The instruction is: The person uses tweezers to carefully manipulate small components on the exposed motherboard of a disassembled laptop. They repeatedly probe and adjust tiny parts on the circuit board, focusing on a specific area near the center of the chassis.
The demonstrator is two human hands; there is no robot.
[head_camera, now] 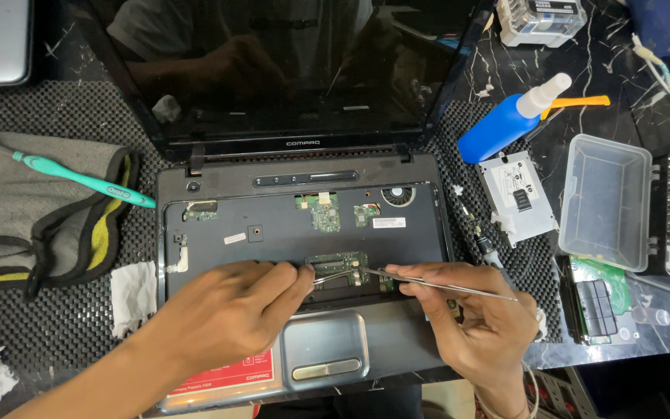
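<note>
Tweezers (pixel 428 282), long and silvery, lie across the middle of an opened laptop (pixel 304 233) that sits near the front edge of the desk (pixel 583 46). The right hand (pixel 478 326) has its grip closed on the tweezers, thumb and fingertips pinching the shaft about midway. The tips reach left to a small green circuit board (pixel 339 264) in the recess where the keyboard would be. The left hand (pixel 234 310) rests on the laptop's palm rest, with its thumb and forefinger pressed together at the tweezer tips, just beside the board; whether they pinch something tiny there cannot be told. The silver touchpad (pixel 326 349) lies between the two wrists.

The laptop stands on a black mesh mat (pixel 56 310), its dark screen (pixel 288 70) tilted back toward the rear edge. Toward the left edge a grey cloth (pixel 32 209) with black and yellow trim lies folded, a teal toothbrush (pixel 79 177) resting across it. Scraps of white tissue (pixel 133 295) lie beside the laptop's left side. Toward the right edge sit a blue spray bottle (pixel 509 120) on its side, a metal drive bracket (pixel 517 198), an open clear plastic box (pixel 606 198), and a bare hard drive (pixel 599 299) with its green board facing up.
</note>
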